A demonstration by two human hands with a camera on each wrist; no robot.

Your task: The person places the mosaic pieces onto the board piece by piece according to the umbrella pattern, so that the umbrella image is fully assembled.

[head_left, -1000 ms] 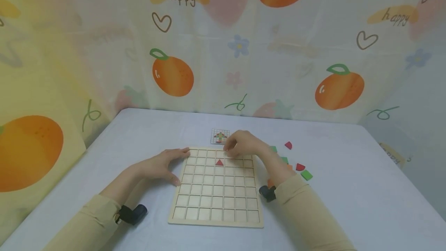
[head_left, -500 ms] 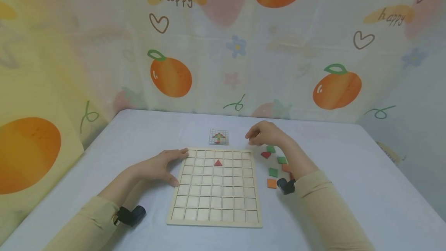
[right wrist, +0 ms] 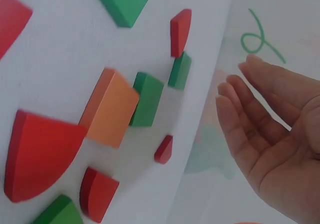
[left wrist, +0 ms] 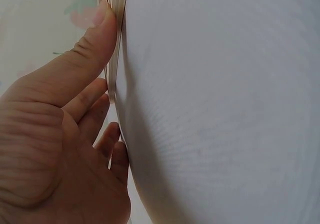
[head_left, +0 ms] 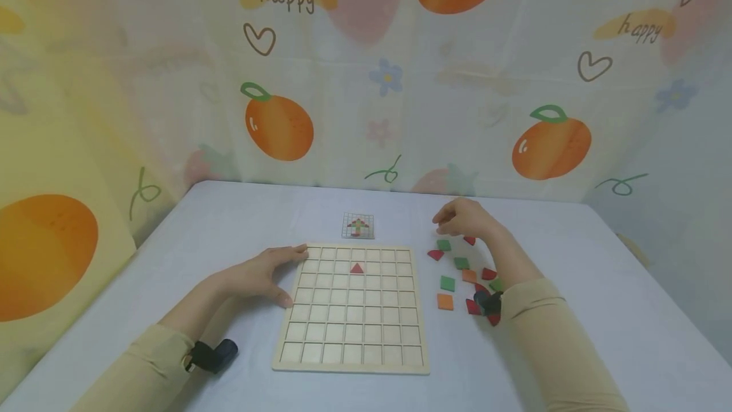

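Observation:
A wooden grid board (head_left: 342, 304) lies on the white table with one red triangle tile (head_left: 357, 268) in a cell near its far side. My left hand (head_left: 257, 275) rests against the board's left edge; in the left wrist view its thumb (left wrist: 95, 39) touches the wooden rim. To the right, my right hand (head_left: 466, 217) hovers past the far end of the loose tiles, fingers loosely bent with nothing between them. Beneath and nearer lie green square tiles (head_left: 461, 263), orange square tiles (head_left: 445, 302) and red quarter-round tiles (head_left: 436, 255).
Behind the board lies a small pattern card (head_left: 358, 226) printed with a red, green and orange figure on a grid. A fruit-print cloth (head_left: 343, 81) hangs along the table's far edge. Some red tiles (head_left: 473, 307) are partly covered by the right wrist camera (head_left: 488, 302).
My right hand has left the board's far edge and moved right, over beyond the loose tiles, uncovering the card and several tiles. My left hand stays at the board.

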